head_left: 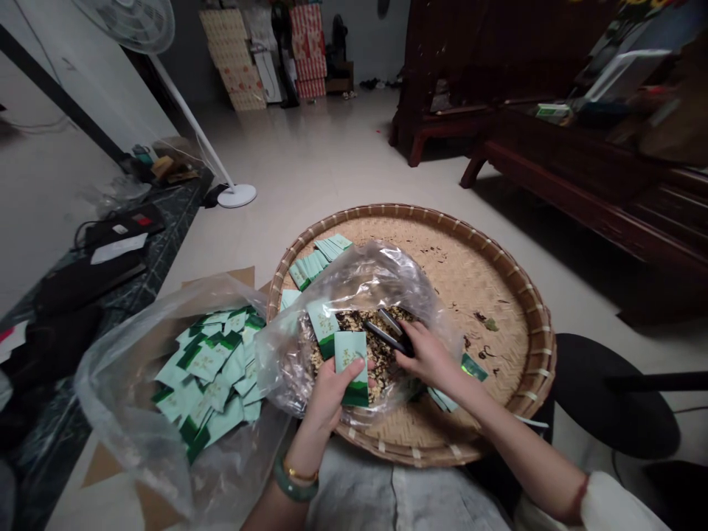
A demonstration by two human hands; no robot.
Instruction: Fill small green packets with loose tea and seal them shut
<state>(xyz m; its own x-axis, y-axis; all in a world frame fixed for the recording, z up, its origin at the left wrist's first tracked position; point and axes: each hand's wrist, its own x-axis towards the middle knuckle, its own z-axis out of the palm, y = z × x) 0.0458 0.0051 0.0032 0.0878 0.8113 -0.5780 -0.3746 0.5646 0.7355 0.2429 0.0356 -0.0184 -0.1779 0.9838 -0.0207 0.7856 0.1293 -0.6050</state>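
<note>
My left hand (335, 387) pinches a pale green packet (350, 352) with a dark green lower band, thumb across its front. Closed around a black two-armed tool (388, 333), my right hand (425, 350) holds it over loose dried leaves and pale bits (376, 369); whether it is a stapler or tongs I cannot tell. These bits lie in an open clear plastic bag (381, 262) on a round woven bamboo tray (487, 258). Another green packet (324, 324) rests on the mix, just behind the held one.
Left of the tray, a second plastic bag (116, 369) holds many green packets (210, 361). Stacked packets (310, 267) lie at the tray's far left edge. A white fan (237, 195) stands on the floor, and dark wooden furniture (553, 169) is at the right.
</note>
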